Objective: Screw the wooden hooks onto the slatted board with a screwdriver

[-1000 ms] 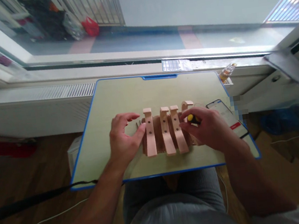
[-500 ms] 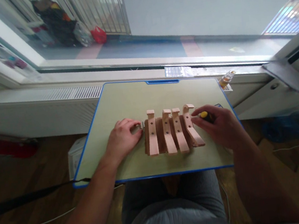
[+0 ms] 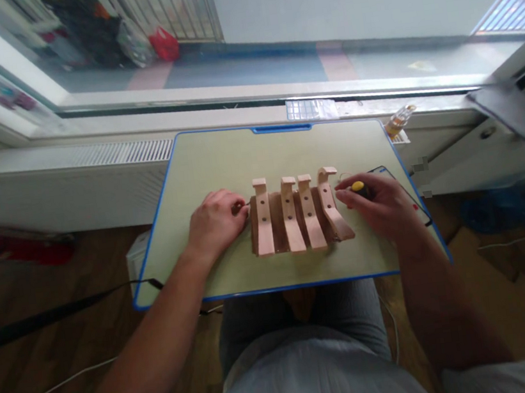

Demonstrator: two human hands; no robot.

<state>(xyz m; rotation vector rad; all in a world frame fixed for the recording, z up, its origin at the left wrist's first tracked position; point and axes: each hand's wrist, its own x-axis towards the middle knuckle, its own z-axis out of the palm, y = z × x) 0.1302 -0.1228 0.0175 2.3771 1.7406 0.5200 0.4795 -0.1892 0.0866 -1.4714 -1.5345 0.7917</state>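
Note:
Several pale wooden hooks [image 3: 290, 213], each with two dark holes, stand in a row on a brown board [image 3: 278, 220]. The rightmost hook [image 3: 330, 207] leans, its lower end angled right. At the board's left edge is my left hand [image 3: 217, 220], thumb and forefinger pinched together; a small thin tip shows by them, too small to name for sure. To the right of the hooks, my right hand [image 3: 376, 197] is closed around a screwdriver [image 3: 359, 189] with a yellow-and-black handle. Its shaft is mostly hidden by the fingers.
Everything lies on a small blue-edged table [image 3: 223, 156]. A dark-framed flat object [image 3: 423, 214] is partly behind my right hand. Past the far right corner stands a clear bottle with amber contents [image 3: 398, 122]. A radiator [image 3: 126, 153] and window sill run along the far side.
The whole view has shifted, so the table sits higher in the picture. The metal piece seen at my left fingertips earlier now shows only as a thin tip. My right hand keeps the screwdriver.

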